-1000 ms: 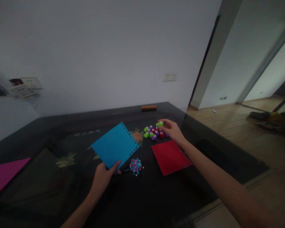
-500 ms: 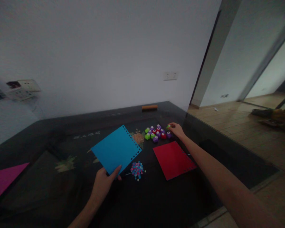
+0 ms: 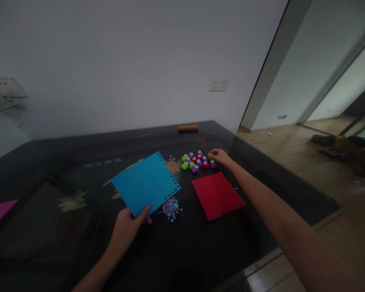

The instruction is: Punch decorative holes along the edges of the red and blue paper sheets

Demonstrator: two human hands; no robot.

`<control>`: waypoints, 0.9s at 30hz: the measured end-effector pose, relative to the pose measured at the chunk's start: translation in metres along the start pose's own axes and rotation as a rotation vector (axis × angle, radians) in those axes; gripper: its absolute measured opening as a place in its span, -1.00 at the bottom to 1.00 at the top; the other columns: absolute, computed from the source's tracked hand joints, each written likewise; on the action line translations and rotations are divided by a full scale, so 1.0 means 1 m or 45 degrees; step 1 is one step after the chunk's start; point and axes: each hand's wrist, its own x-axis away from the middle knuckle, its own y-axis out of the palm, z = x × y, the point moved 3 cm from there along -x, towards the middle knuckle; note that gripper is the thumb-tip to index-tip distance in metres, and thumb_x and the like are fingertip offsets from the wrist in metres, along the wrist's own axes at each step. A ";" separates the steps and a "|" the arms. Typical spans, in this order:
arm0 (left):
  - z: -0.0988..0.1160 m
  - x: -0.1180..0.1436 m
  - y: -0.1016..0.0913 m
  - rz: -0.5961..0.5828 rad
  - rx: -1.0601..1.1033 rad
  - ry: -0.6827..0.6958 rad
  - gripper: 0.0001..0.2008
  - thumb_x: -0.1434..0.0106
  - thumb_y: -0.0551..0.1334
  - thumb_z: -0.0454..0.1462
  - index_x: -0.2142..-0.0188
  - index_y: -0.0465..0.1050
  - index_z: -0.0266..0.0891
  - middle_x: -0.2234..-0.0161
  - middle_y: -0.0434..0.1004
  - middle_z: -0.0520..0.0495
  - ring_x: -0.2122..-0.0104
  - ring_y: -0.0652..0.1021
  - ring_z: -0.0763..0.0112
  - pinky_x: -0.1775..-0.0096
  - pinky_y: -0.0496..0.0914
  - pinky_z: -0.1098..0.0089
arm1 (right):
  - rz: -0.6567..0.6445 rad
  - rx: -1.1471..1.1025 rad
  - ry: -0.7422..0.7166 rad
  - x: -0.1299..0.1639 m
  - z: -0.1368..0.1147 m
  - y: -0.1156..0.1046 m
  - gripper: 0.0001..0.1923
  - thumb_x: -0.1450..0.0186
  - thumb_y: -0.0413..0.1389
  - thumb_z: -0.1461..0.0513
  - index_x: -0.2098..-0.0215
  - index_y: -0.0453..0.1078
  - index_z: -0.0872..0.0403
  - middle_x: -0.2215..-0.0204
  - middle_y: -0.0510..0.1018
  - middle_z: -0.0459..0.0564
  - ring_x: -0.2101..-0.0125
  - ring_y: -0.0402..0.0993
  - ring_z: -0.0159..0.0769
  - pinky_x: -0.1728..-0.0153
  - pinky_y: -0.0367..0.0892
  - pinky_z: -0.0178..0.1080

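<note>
Nearest, the left hand (image 3: 126,229) pinches the blue sheet's (image 3: 144,183) corner above the desk (image 3: 48,227) and could sag onto the confetti pile (image 3: 170,208) at 4 o'clock, scattering it, while the farther right hand (image 3: 220,156) touches the small punches (image 3: 197,161), its fingers' grip unclear in dimness.

A room in a home, it seems, though the dim light leaves that unsure: plain white wall (image 3: 124,61) with a white double socket (image 3: 217,84), a wide dark glossy table (image 3: 200,251) pushed against it, and a doorway (image 3: 337,93) opening onto a light wooden plank floor (image 3: 292,150).
</note>
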 end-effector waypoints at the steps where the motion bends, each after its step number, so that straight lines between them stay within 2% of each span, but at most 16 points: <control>1: 0.001 0.000 0.000 -0.001 0.001 0.007 -0.53 -0.06 0.14 0.08 0.71 0.45 -0.21 0.63 0.52 -0.05 0.55 0.47 0.26 0.42 0.31 0.35 | -0.002 -0.002 -0.012 0.001 -0.001 0.000 -0.69 -0.32 0.05 0.15 0.00 0.30 0.11 0.04 0.41 0.06 0.14 0.41 -0.22 0.16 0.38 -0.07; 7: 0.006 0.001 0.001 -0.003 0.010 0.053 -0.55 -0.06 0.15 0.05 0.73 0.45 -0.20 0.64 0.52 -0.03 0.57 0.48 0.27 0.45 0.31 0.36 | 0.063 -0.054 -0.055 0.010 -0.008 -0.003 -0.71 -0.33 0.04 0.15 0.03 0.32 0.09 0.05 0.41 0.05 0.15 0.42 -0.23 0.16 0.38 -0.09; 11: 0.009 0.002 0.001 -0.027 0.037 0.085 -0.57 -0.07 0.16 0.02 0.73 0.44 -0.20 0.65 0.52 -0.03 0.57 0.48 0.29 0.44 0.31 0.38 | 0.222 -0.128 -0.041 0.023 -0.018 -0.014 -0.76 -0.31 0.06 0.15 0.14 0.38 0.12 0.18 0.49 0.03 0.24 0.45 -0.28 0.21 0.38 -0.15; 13: 0.010 0.003 0.001 -0.029 0.041 0.094 -0.58 -0.07 0.16 0.01 0.74 0.44 -0.20 0.66 0.51 -0.02 0.58 0.47 0.31 0.45 0.31 0.39 | 0.349 -0.188 -0.032 0.035 -0.026 -0.022 -0.77 -0.27 0.07 0.14 0.26 0.45 0.14 0.31 0.54 0.05 0.32 0.46 -0.25 0.26 0.35 -0.21; 15: 0.011 0.003 0.001 -0.039 0.051 0.098 -0.58 -0.07 0.17 0.01 0.73 0.44 -0.20 0.66 0.50 -0.02 0.59 0.45 0.33 0.46 0.30 0.40 | 0.458 -0.261 -0.051 0.053 -0.040 -0.029 -0.71 -0.26 0.02 0.11 0.29 0.47 0.16 0.34 0.56 0.09 0.34 0.47 -0.21 0.29 0.32 -0.21; 17: 0.012 0.004 0.001 -0.072 0.073 0.093 -0.58 -0.08 0.17 0.01 0.73 0.43 -0.21 0.66 0.50 -0.03 0.59 0.44 0.34 0.47 0.29 0.41 | 0.476 -0.343 -0.112 0.076 -0.060 -0.030 -0.66 -0.25 0.00 0.07 0.30 0.47 0.15 0.35 0.57 0.09 0.35 0.46 -0.20 0.31 0.31 -0.21; 21: 0.011 0.007 0.008 -0.219 0.127 0.078 -0.59 -0.10 0.17 -0.01 0.69 0.43 -0.23 0.63 0.52 -0.04 0.58 0.45 0.35 0.45 0.29 0.42 | 0.211 -0.508 -0.277 0.131 -0.110 -0.010 -0.64 -0.25 0.00 0.01 0.36 0.47 0.10 0.44 0.57 0.01 0.44 0.47 -0.29 0.38 0.33 -0.26; 23: 0.013 0.010 0.012 -0.307 0.139 0.086 -0.60 -0.12 0.18 -0.01 0.66 0.44 -0.24 0.62 0.53 -0.04 0.56 0.47 0.35 0.42 0.31 0.42 | -0.040 -0.702 -0.353 0.155 -0.134 0.007 -0.65 -0.25 0.01 0.02 0.28 0.46 0.09 0.42 0.57 0.01 0.43 0.48 -0.30 0.39 0.34 -0.27; 25: 0.015 0.013 0.015 -0.386 0.156 0.089 -0.62 -0.12 0.19 -0.02 0.64 0.44 -0.24 0.61 0.54 -0.04 0.55 0.48 0.35 0.40 0.32 0.42 | -0.205 -0.875 -0.317 0.171 -0.149 0.022 -0.68 -0.18 0.12 0.03 0.25 0.44 0.09 0.46 0.55 -0.04 0.45 0.46 -0.31 0.42 0.33 -0.28; 27: 0.018 0.016 0.016 -0.438 0.192 0.074 -0.65 -0.12 0.20 -0.02 0.58 0.44 -0.24 0.59 0.56 -0.04 0.53 0.50 0.33 0.39 0.33 0.42 | -0.252 -0.947 -0.252 0.178 -0.154 0.032 -0.72 -0.12 0.19 0.04 0.37 0.43 0.08 0.55 0.48 -0.10 0.52 0.41 -0.35 0.48 0.29 -0.30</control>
